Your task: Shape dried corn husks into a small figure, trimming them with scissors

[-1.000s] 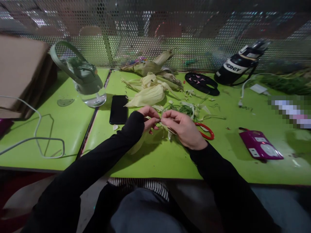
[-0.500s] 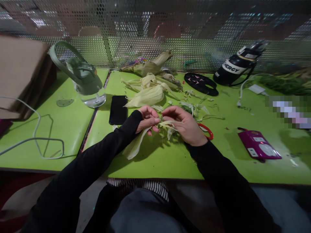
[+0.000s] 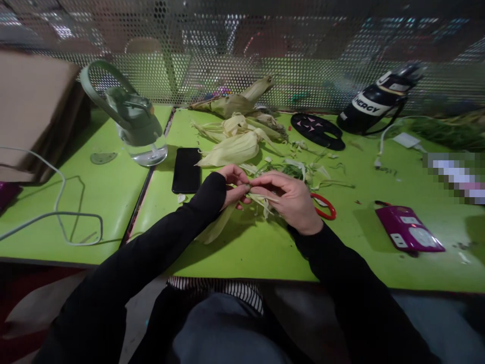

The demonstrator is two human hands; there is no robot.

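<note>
My left hand (image 3: 235, 187) and my right hand (image 3: 293, 199) meet fingertip to fingertip above the green table, both closed in a pinch. Between them is a pale corn husk strip (image 3: 215, 228), whose wide end hangs below my left wrist. Thin shreds of it stick out under my right fingers. The exact spot where the fingertips grip is small and partly hidden. Just beyond lies a pile of dry corn husks (image 3: 235, 149). Green stems and scraps (image 3: 293, 169) are behind my right hand, and the red handle of scissors (image 3: 326, 206) shows beside it.
A black phone (image 3: 186, 170) lies left of the husks, near a green-lidded water bottle (image 3: 138, 126). At the back are a black palette-shaped piece (image 3: 317, 131) and a black bottle (image 3: 373, 103) before a perforated screen. A purple power socket (image 3: 409, 228) sits at right.
My right fingers have closed in tighter against my left fingertips, and the hanging husk strip is more covered by my left arm. The whole view has shifted slightly.
</note>
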